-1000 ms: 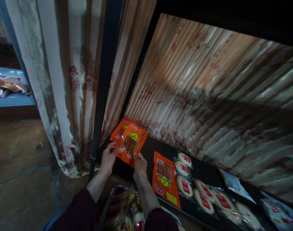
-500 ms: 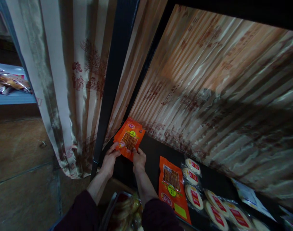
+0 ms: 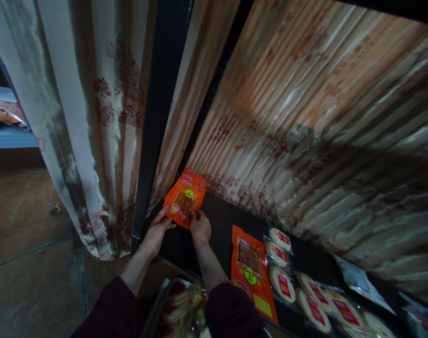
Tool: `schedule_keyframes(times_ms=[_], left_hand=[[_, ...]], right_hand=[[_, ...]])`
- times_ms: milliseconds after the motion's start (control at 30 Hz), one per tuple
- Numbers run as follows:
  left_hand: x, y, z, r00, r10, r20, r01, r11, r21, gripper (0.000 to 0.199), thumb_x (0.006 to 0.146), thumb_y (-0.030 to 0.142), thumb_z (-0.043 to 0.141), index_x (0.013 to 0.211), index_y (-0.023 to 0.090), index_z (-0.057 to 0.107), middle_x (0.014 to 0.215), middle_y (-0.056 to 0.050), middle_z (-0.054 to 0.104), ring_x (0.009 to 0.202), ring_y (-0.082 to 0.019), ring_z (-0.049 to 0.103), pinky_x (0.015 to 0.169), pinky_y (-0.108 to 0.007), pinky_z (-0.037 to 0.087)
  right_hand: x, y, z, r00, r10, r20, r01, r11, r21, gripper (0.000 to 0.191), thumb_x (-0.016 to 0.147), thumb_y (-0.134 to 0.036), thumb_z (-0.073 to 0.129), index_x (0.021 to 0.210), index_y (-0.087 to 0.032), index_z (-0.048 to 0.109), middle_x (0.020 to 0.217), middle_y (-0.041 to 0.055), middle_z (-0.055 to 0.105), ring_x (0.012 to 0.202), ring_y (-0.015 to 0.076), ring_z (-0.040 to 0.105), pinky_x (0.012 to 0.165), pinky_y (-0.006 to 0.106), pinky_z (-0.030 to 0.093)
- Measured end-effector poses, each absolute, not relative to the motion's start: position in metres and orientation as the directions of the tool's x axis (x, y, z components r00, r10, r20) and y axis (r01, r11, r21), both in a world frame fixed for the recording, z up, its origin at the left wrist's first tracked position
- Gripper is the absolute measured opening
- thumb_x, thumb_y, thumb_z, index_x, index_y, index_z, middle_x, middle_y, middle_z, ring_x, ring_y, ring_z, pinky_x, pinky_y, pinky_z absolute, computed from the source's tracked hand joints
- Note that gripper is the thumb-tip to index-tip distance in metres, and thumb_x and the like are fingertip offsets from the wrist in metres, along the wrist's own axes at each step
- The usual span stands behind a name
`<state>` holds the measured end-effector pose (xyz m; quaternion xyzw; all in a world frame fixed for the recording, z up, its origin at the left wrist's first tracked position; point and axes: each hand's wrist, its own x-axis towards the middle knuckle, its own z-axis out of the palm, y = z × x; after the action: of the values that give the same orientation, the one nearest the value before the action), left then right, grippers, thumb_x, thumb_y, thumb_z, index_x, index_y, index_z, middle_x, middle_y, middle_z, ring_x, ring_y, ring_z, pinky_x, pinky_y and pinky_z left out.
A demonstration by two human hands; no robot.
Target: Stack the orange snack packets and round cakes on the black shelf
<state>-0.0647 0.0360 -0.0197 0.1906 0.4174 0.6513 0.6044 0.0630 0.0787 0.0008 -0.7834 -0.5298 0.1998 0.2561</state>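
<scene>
In the head view, 2 hands, left (image 3: 158, 231) and right (image 3: 201, 227), are gripping the near edge of an orange packet (image 3: 184, 203), which is lying atop similar packets (image 3: 169, 196) in the black shelf's (image 3: 219, 213) corner

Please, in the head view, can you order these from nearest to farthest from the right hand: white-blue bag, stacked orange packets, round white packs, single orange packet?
From the right hand:
1. Stacked orange packets: touching it, corner side.
2. Single orange packet: to its right.
3. Round white packs: beyond that packet.
4. White-blue bag: farther right, by the curtain.
</scene>
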Motion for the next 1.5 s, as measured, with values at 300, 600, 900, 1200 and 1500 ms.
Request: schedule_keyframes(times_ms=[300,600,900,1200,1500], left_hand=[[-0.065,0.035,-0.022,-0.218,0.949,-0.227,-0.628,0.042,0.777,0.048,0.068,0.018,0.066,0.115,0.017,0.062,0.123,-0.009,0.060,0.101,-0.021,0.059,0.083,-0.035,0.051],[-0.065,0.036,-0.035,-0.237,0.945,-0.225,-0.592,0.044,0.805,0.050,0.066,0.022,0.070,0.115,0.018,0.061,0.115,-0.007,0.064,0.099,-0.019,0.061,0.093,-0.035,0.046],[-0.065,0.031,-0.030,-0.398,0.904,-0.159,-0.316,0.028,0.948,0.023,0.071,0.021,0.065,0.094,0.021,0.069,0.139,-0.006,0.046,0.124,-0.023,0.046,0.107,-0.036,0.031],[-0.048,0.005,-0.029,-0.403,0.862,0.307,0.395,-0.138,0.908,0.032,0.070,0.011,0.053,0.097,0.021,0.069,0.131,-0.007,0.054,0.121,-0.031,0.044,0.104,-0.049,0.034],[-0.044,0.011,-0.043,-0.213,0.901,0.379,0.569,-0.201,0.798,0.035,0.072,0.014,0.053,0.104,0.016,0.068,0.125,-0.014,0.059,0.123,-0.033,0.044,0.105,-0.050,0.035]], right_hand=[[0.056,0.075,0.007,0.379,0.924,-0.055,0.744,-0.339,-0.576,0.043,0.084,-0.035,0.048,0.124,-0.022,0.048,0.114,0.0094,0.063,0.099,0.0226,0.063,0.076,0.032,0.046],[0.056,0.072,0.010,0.357,0.932,-0.064,0.769,-0.332,-0.546,0.050,0.083,-0.035,0.049,0.130,-0.019,0.043,0.120,0.0128,0.059,0.106,0.0256,0.060,0.081,0.034,0.044],[0.056,0.070,0.009,0.349,0.935,-0.059,0.786,-0.326,-0.525,0.045,0.084,-0.033,0.048,0.127,-0.022,0.045,0.115,0.0102,0.059,0.101,0.0238,0.061,0.079,0.033,0.044],[0.054,0.070,0.008,0.338,0.940,-0.037,0.796,-0.307,-0.522,0.047,0.085,-0.033,0.047,0.130,-0.021,0.045,0.120,0.0110,0.055,0.100,0.0239,0.062,0.077,0.033,0.046],[0.061,0.077,-0.001,0.292,0.956,0.014,0.797,-0.236,-0.556,0.041,0.084,-0.028,0.048,0.125,-0.023,0.051,0.124,0.0062,0.056,0.103,0.0194,0.061,0.080,0.027,0.045]])
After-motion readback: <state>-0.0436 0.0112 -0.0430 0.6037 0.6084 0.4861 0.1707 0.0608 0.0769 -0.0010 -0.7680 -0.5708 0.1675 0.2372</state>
